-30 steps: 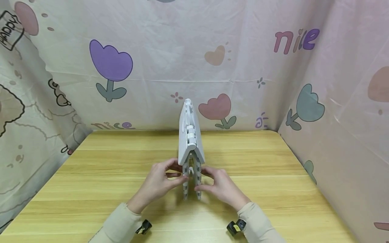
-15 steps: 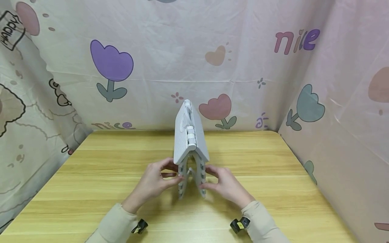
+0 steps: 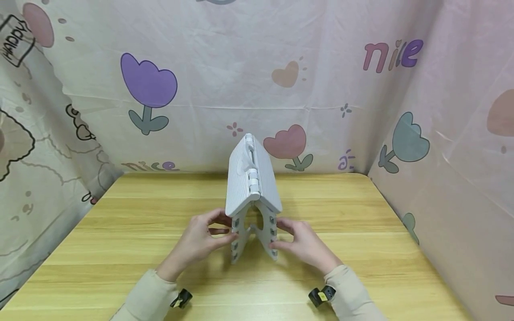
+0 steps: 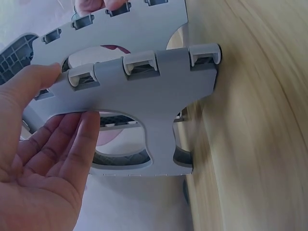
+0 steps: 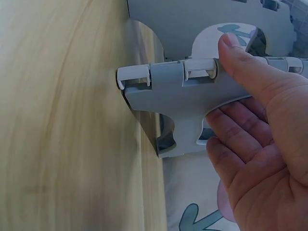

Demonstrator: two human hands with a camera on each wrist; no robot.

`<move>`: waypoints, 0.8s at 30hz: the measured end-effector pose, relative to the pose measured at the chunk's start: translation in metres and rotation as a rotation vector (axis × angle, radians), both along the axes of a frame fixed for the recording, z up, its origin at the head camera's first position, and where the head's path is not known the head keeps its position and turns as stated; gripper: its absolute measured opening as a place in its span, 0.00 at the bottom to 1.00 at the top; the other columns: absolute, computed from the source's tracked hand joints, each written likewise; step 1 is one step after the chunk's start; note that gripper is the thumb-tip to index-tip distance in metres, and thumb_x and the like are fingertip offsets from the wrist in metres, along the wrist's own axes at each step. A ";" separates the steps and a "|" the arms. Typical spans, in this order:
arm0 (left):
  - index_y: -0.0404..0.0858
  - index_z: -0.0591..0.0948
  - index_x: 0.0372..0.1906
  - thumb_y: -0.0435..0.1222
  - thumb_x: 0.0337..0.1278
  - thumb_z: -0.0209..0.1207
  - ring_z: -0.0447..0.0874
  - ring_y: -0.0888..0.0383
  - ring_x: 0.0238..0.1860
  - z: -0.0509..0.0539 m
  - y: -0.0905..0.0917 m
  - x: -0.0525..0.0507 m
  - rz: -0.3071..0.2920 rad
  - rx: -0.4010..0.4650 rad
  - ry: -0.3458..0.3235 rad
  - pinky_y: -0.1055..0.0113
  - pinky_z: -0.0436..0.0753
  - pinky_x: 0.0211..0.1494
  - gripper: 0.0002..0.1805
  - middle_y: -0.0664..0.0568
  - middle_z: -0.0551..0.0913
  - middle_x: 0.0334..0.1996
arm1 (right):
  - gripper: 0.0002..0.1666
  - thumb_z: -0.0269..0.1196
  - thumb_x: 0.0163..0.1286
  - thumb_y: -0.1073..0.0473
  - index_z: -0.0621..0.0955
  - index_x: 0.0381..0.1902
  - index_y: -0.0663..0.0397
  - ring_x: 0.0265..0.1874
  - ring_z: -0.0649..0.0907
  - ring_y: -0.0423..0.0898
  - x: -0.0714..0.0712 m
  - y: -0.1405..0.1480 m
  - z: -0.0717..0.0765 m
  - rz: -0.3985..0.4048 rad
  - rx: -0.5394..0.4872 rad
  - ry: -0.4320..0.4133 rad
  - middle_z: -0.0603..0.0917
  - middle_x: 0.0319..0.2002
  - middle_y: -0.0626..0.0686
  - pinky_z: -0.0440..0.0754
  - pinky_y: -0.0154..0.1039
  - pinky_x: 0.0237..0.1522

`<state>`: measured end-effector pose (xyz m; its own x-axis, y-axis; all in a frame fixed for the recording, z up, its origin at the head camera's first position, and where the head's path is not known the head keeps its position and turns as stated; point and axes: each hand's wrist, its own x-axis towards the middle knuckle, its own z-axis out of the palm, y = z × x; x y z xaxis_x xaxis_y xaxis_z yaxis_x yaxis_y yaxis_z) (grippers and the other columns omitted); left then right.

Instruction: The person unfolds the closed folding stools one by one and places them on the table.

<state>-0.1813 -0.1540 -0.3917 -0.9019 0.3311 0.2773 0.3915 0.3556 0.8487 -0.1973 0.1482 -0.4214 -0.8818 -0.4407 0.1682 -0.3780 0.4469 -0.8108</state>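
Observation:
A white-grey plastic folding step stool (image 3: pixel 238 189) stands half unfolded on the table, its top panels sloping like a roof from a central hinge. Two leg panels with cutouts spread apart below. At the left leg panel (image 4: pixel 161 89), my left hand (image 3: pixel 196 236) grips the edge, thumb on the near edge and fingers at the cutout. My right hand (image 3: pixel 303 243) holds the right leg panel (image 5: pixel 168 96) the same way, its thumb along the hinged edge and its fingers behind. A carry handle (image 3: pixel 246 162) lies along the ridge.
The wooden table (image 3: pixel 120 249) extends on both sides of the stool. A patterned cloth (image 3: pixel 217 76) hangs behind it and along both sides. Small black cameras (image 3: pixel 322 295) sit at both wrists.
The stool has opened wider: its leg panels and sloping top halves have spread apart. My left hand has moved left and my right hand right, both still gripping the legs.

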 end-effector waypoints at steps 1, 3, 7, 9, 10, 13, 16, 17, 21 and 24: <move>0.32 0.84 0.53 0.30 0.55 0.78 0.93 0.45 0.51 0.000 -0.001 0.000 -0.001 -0.001 0.000 0.64 0.92 0.55 0.21 0.39 0.90 0.49 | 0.40 0.79 0.65 0.55 0.79 0.72 0.60 0.70 0.83 0.60 0.000 0.001 0.000 -0.004 0.004 0.002 0.86 0.67 0.59 0.75 0.58 0.76; 0.32 0.84 0.53 0.30 0.56 0.77 0.93 0.45 0.51 0.000 -0.002 0.000 0.000 -0.002 0.001 0.64 0.92 0.55 0.21 0.39 0.90 0.49 | 0.40 0.78 0.65 0.54 0.79 0.72 0.61 0.71 0.82 0.60 0.000 0.002 0.000 -0.004 0.009 0.002 0.86 0.67 0.59 0.75 0.59 0.76; 0.32 0.84 0.53 0.30 0.56 0.77 0.93 0.45 0.51 -0.001 -0.005 0.000 -0.005 0.002 0.006 0.63 0.92 0.55 0.21 0.39 0.90 0.49 | 0.40 0.78 0.65 0.54 0.78 0.72 0.61 0.71 0.82 0.61 0.000 0.004 0.000 -0.003 0.010 -0.005 0.86 0.67 0.59 0.75 0.60 0.76; 0.32 0.84 0.54 0.30 0.56 0.77 0.93 0.44 0.51 -0.002 -0.006 0.000 -0.006 0.000 0.010 0.64 0.92 0.55 0.21 0.39 0.90 0.49 | 0.40 0.78 0.65 0.54 0.78 0.72 0.61 0.71 0.82 0.61 -0.001 0.005 0.000 -0.002 0.011 -0.010 0.86 0.67 0.59 0.74 0.60 0.77; 0.33 0.84 0.54 0.30 0.56 0.77 0.93 0.44 0.51 -0.002 -0.007 0.000 -0.006 -0.003 0.013 0.64 0.92 0.55 0.22 0.39 0.90 0.49 | 0.40 0.78 0.65 0.54 0.78 0.72 0.61 0.71 0.82 0.61 -0.001 0.006 -0.001 -0.003 0.013 -0.012 0.86 0.67 0.59 0.74 0.61 0.77; 0.33 0.84 0.54 0.31 0.56 0.77 0.93 0.42 0.50 -0.002 -0.007 -0.001 -0.001 -0.017 0.027 0.65 0.92 0.54 0.22 0.40 0.90 0.49 | 0.40 0.79 0.64 0.52 0.79 0.71 0.60 0.71 0.82 0.61 -0.002 0.007 -0.001 -0.004 0.022 -0.012 0.86 0.66 0.58 0.74 0.62 0.77; 0.33 0.84 0.54 0.32 0.56 0.77 0.93 0.42 0.50 -0.001 -0.008 -0.001 0.005 -0.033 0.043 0.64 0.93 0.54 0.21 0.40 0.91 0.49 | 0.40 0.79 0.64 0.50 0.80 0.70 0.59 0.71 0.82 0.61 -0.004 0.008 0.001 -0.008 0.055 -0.004 0.86 0.66 0.58 0.74 0.63 0.76; 0.33 0.84 0.54 0.32 0.56 0.77 0.93 0.42 0.50 -0.001 -0.008 -0.001 0.007 -0.038 0.048 0.64 0.93 0.53 0.21 0.40 0.91 0.48 | 0.40 0.79 0.64 0.50 0.80 0.70 0.59 0.70 0.82 0.61 -0.004 0.008 0.002 -0.007 0.069 0.001 0.87 0.66 0.58 0.74 0.63 0.76; 0.35 0.84 0.55 0.34 0.56 0.78 0.93 0.45 0.50 0.001 -0.008 -0.001 0.010 -0.069 0.069 0.63 0.93 0.54 0.22 0.42 0.91 0.48 | 0.42 0.79 0.63 0.46 0.80 0.70 0.59 0.70 0.83 0.61 -0.007 0.012 0.008 0.000 0.148 0.018 0.86 0.67 0.58 0.75 0.64 0.76; 0.36 0.82 0.62 0.31 0.56 0.78 0.91 0.45 0.53 0.006 -0.010 -0.003 -0.001 -0.082 0.103 0.59 0.93 0.57 0.28 0.43 0.90 0.52 | 0.42 0.78 0.65 0.44 0.79 0.71 0.58 0.71 0.81 0.60 -0.009 0.020 0.018 0.020 0.186 0.032 0.84 0.70 0.59 0.74 0.65 0.76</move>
<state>-0.1846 -0.1644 -0.3859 -0.8697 0.3575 0.3403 0.4755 0.4217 0.7721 -0.2066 0.1677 -0.4035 -0.8681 -0.4841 0.1096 -0.4122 0.5803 -0.7024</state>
